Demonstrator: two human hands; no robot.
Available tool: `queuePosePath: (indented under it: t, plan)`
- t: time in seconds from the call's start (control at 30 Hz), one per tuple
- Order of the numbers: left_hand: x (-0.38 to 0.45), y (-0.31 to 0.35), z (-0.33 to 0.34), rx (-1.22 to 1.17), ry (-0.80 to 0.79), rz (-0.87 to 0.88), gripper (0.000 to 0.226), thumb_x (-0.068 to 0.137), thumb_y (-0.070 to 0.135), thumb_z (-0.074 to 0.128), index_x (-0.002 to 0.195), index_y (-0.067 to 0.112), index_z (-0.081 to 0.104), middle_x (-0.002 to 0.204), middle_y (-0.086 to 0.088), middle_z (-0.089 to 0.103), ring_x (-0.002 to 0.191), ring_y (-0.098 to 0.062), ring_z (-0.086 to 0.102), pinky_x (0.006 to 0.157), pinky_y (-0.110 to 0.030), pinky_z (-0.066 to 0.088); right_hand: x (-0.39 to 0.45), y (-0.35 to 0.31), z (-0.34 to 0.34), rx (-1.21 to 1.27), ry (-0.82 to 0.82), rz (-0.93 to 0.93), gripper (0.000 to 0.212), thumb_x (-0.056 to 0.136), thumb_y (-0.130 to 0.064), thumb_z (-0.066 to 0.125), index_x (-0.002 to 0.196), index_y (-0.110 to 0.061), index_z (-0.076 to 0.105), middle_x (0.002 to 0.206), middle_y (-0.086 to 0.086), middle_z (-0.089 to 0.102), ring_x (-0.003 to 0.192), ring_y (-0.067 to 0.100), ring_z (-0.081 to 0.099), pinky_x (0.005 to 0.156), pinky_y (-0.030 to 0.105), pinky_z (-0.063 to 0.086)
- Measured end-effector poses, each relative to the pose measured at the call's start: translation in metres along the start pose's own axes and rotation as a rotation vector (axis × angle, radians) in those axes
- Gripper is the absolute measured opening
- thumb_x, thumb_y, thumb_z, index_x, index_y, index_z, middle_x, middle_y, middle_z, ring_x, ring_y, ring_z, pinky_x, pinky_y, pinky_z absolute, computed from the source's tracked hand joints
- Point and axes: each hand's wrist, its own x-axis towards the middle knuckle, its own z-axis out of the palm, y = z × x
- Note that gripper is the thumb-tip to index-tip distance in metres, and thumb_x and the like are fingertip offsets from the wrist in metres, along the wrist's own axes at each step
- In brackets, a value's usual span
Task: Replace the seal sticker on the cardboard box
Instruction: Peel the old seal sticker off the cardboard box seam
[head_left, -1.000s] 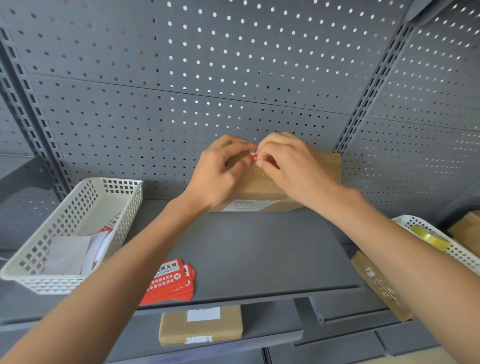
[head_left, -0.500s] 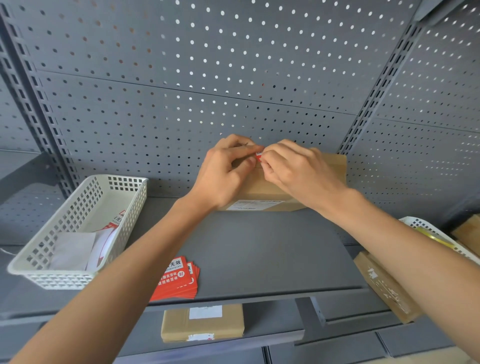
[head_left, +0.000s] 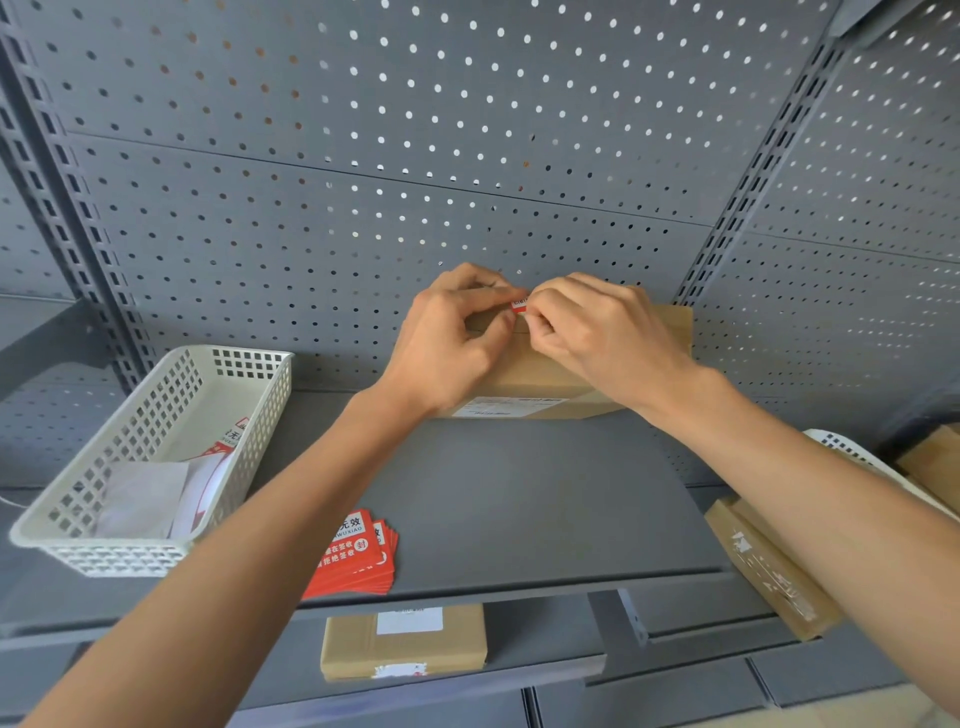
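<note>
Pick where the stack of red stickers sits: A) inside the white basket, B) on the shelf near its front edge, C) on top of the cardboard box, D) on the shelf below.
B: the stack of red stickers lies flat on the grey shelf by its front edge, right of the white basket.

Both hands cover most of the cardboard box (head_left: 540, 376) top, so only a small red and white bit of the seal sticker (head_left: 519, 305) shows between the fingertips; its print is too small to read. The white label (head_left: 506, 407) on the box front is blurred. The left forearm hides the left part of the red sticker stack (head_left: 358, 561) at the shelf's front edge. The white basket (head_left: 156, 452) wall screens the papers inside it. At the shelf's right edge, a second basket (head_left: 852, 454) and a brown box (head_left: 935, 467) are cut off by the picture's edge.
</note>
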Motion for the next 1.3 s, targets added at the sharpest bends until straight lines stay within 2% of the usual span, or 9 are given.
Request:
queuePosePath:
  t: [0.17,0.33,0.5,0.6,0.7,0.9,1.03,1.13,1.3]
  plan:
    - [0.005,0.007,-0.007,0.044,-0.028,0.023,0.021,0.09,0.032,0.065,0.106,0.029,0.078,0.107,0.009,0.068,0.101,-0.01,0.066,0.092,-0.039,0.052,0.004,0.001,-0.005,0.123,-0.063,0.131,0.019,0.091,-0.011,0.056,0.074,-0.008,0.065,0.072,0.005,0.068,0.063,0.028,0.062,0.048,0.039,0.052]
    - [0.014,0.008,-0.013,0.076,-0.059,0.022,0.011,0.087,0.034,0.071,0.094,0.033,0.079,0.104,0.011,0.07,0.097,-0.01,0.067,0.089,-0.039,0.053,0.003,0.003,-0.015,0.242,-0.17,0.276,0.009,0.092,-0.018,0.067,0.085,-0.014,0.072,0.083,-0.002,0.073,0.073,0.023,0.066,0.06,0.039,0.056]
    - [0.015,0.012,-0.012,0.133,-0.078,0.027,0.009,0.086,0.038,0.069,0.088,0.036,0.077,0.101,0.015,0.068,0.092,-0.013,0.067,0.081,-0.041,0.055,-0.007,0.002,-0.017,0.366,-0.214,0.381,0.019,0.095,-0.033,0.064,0.101,-0.018,0.073,0.101,-0.007,0.074,0.095,0.02,0.067,0.076,0.045,0.058]
    - [0.015,0.013,-0.011,0.148,-0.075,0.032,0.01,0.087,0.038,0.067,0.087,0.036,0.077,0.101,0.015,0.068,0.089,-0.013,0.068,0.079,-0.042,0.055,-0.011,0.0,-0.017,0.426,-0.196,0.432,0.021,0.091,-0.028,0.074,0.104,-0.011,0.075,0.105,-0.002,0.074,0.099,0.02,0.065,0.087,0.04,0.054]
    - [0.017,0.01,-0.011,0.142,-0.07,0.028,0.01,0.087,0.035,0.067,0.087,0.036,0.077,0.101,0.016,0.069,0.089,-0.013,0.068,0.079,-0.043,0.054,-0.01,-0.005,-0.016,0.419,-0.202,0.486,0.022,0.085,-0.023,0.082,0.1,-0.007,0.077,0.103,0.001,0.074,0.095,0.023,0.061,0.085,0.039,0.051]
    - [0.015,0.007,-0.009,0.127,-0.041,0.031,0.01,0.088,0.037,0.068,0.089,0.036,0.078,0.101,0.015,0.07,0.089,-0.014,0.069,0.078,-0.043,0.054,-0.006,-0.004,-0.012,0.521,-0.153,0.595,0.003,0.086,-0.015,0.081,0.087,-0.013,0.082,0.096,-0.002,0.076,0.093,0.026,0.064,0.081,0.044,0.053]
    - [0.012,0.005,-0.008,0.103,-0.008,0.024,0.01,0.089,0.033,0.071,0.095,0.033,0.079,0.104,0.014,0.071,0.095,-0.008,0.068,0.084,-0.038,0.053,-0.007,-0.007,-0.005,0.426,-0.131,0.483,0.011,0.091,-0.012,0.074,0.082,-0.007,0.077,0.095,-0.001,0.076,0.091,0.024,0.062,0.079,0.041,0.052]
    - [0.01,0.0,-0.007,0.009,-0.012,0.006,0.018,0.089,0.03,0.075,0.106,0.027,0.077,0.108,0.009,0.071,0.103,-0.004,0.065,0.094,-0.028,0.05,-0.011,-0.008,0.0,0.381,-0.076,0.38,0.012,0.092,-0.009,0.068,0.082,-0.002,0.069,0.096,0.005,0.075,0.088,0.03,0.065,0.076,0.041,0.053]
    - [0.006,-0.003,-0.003,-0.09,-0.043,-0.069,0.034,0.083,0.04,0.079,0.114,0.026,0.075,0.113,0.008,0.067,0.106,-0.006,0.064,0.092,-0.025,0.048,-0.019,-0.008,0.001,0.191,-0.011,0.263,0.015,0.097,-0.01,0.061,0.085,-0.005,0.067,0.094,0.004,0.075,0.087,0.028,0.069,0.061,0.041,0.056]
